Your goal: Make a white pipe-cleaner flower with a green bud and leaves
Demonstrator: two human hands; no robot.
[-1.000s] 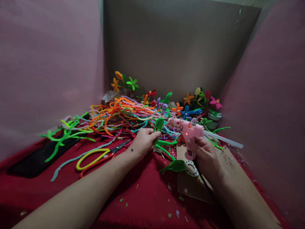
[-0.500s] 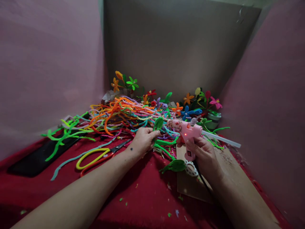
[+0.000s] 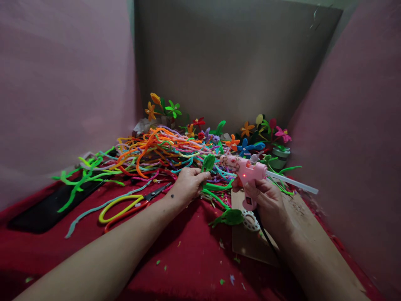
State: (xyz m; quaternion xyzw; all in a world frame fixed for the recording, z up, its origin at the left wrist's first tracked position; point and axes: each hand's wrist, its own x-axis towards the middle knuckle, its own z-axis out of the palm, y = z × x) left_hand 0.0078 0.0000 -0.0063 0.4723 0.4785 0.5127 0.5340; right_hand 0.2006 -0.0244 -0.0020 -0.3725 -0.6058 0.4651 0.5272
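Observation:
Between the thumb and fingers of my left hand (image 3: pixel 190 184) is a green pipe-cleaner leaf (image 3: pixel 208 162), held upright. My right hand (image 3: pixel 272 205) is closed round the handle of a pink hot glue gun (image 3: pixel 247 171), whose small red light is lit. A clear glue stick (image 3: pixel 291 182) juts from the gun's back, and its nozzle points left, close to the leaf; whether they touch I cannot tell. Below the hands lie another green pipe-cleaner leaf (image 3: pixel 230 217) and a white toothed ring (image 3: pixel 250 220).
A heap of coloured pipe cleaners (image 3: pixel 163 146) spreads behind my hands. Scissors (image 3: pixel 125 207) lie to the left beside a black flat object (image 3: pixel 40 213). Cardboard (image 3: pixel 250 251) sits under my right hand on the red cloth (image 3: pixel 175 267). Pipe-cleaner flowers (image 3: pixel 247 146) and a small pot (image 3: pixel 280 156) stand behind.
Both hands keep their grips and nearly the same places. The whole view has shifted very slightly.

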